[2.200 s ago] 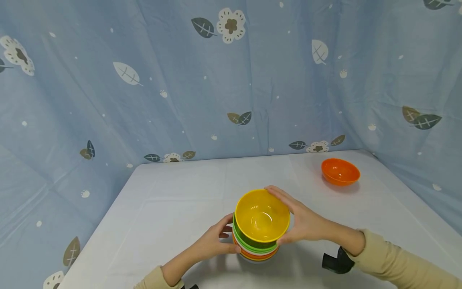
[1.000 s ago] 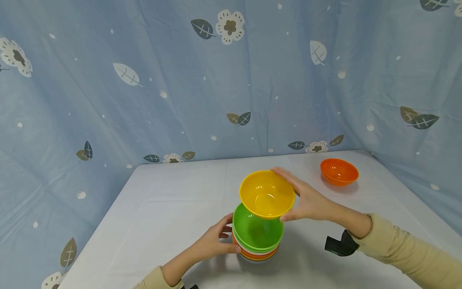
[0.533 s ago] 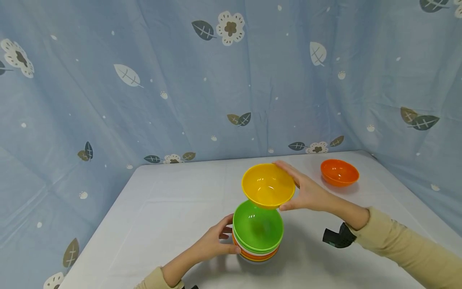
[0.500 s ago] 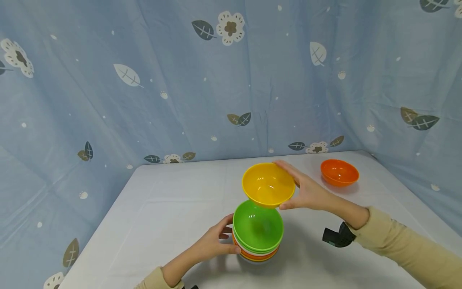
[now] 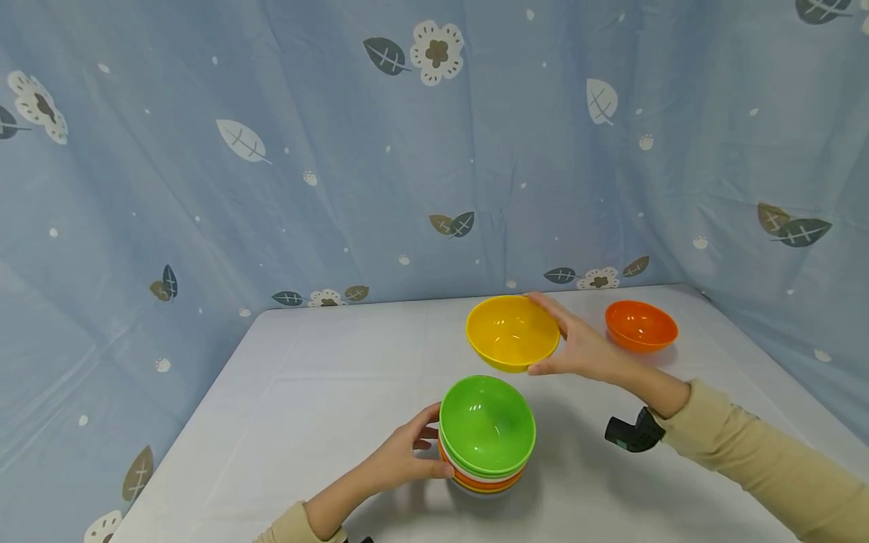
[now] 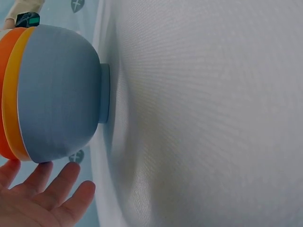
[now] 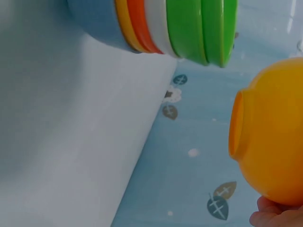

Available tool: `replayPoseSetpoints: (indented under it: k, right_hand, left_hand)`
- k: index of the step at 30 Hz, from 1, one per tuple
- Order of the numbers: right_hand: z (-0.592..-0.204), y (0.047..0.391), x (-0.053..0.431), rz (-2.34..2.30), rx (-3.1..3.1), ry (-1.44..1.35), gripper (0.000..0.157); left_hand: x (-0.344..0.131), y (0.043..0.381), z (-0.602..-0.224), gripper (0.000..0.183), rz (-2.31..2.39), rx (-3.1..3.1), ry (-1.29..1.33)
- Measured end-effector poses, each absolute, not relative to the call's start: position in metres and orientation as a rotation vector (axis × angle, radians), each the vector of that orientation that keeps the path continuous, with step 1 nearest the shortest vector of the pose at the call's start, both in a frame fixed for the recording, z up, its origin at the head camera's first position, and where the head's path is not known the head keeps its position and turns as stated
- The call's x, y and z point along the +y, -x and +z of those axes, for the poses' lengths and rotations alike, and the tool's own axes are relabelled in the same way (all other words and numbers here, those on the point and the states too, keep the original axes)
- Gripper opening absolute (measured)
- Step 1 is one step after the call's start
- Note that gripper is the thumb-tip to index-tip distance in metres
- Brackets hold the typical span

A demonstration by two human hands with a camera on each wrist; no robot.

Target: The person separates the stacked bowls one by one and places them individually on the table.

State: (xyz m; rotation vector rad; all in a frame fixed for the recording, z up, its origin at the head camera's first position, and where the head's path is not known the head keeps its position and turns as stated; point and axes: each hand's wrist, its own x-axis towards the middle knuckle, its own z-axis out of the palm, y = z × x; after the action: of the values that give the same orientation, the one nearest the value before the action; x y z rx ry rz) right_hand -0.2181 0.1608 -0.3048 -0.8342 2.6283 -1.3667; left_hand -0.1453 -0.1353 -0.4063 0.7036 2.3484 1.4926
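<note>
In the head view my right hand [image 5: 577,347] grips a yellow bowl [image 5: 512,332] by its right side, thumb near and fingers at the far rim. The bowl hangs above and beyond a stack of bowls, apart from it. A green bowl [image 5: 486,422] tops the stack, its inside bare. My left hand [image 5: 403,455] holds the stack's left side, thumb in front and fingers behind. The left wrist view has a grey-blue bowl [image 6: 59,94] at the bottom, with fingertips against the stack. Green, white, orange and yellow rims show above the blue bowl in the right wrist view.
An orange bowl [image 5: 641,326] sits alone at the back right of the white-covered table [image 5: 326,377]. Behind and beside the table hangs a blue curtain [image 5: 326,151] with leaves and flowers.
My right hand has lifted the yellow bowl off the stack and moved it up, away and slightly right, uncovering the green bowl. My left hand has stayed at the stack.
</note>
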Motion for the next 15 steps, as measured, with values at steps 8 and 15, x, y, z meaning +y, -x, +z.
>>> replayPoseSetpoints:
  k: [8,15]
  right_hand:
    - [-0.309,0.226,0.165,-1.395,2.638,0.803,0.101]
    - [-0.314,0.232,0.167,-1.401,2.634,0.735,0.100]
  left_hand:
    - [-0.135,0.145,-0.406,0.083,1.497,2.344,-0.696]
    - [-0.135,0.145,-0.406,0.083,1.501,2.341,-0.694]
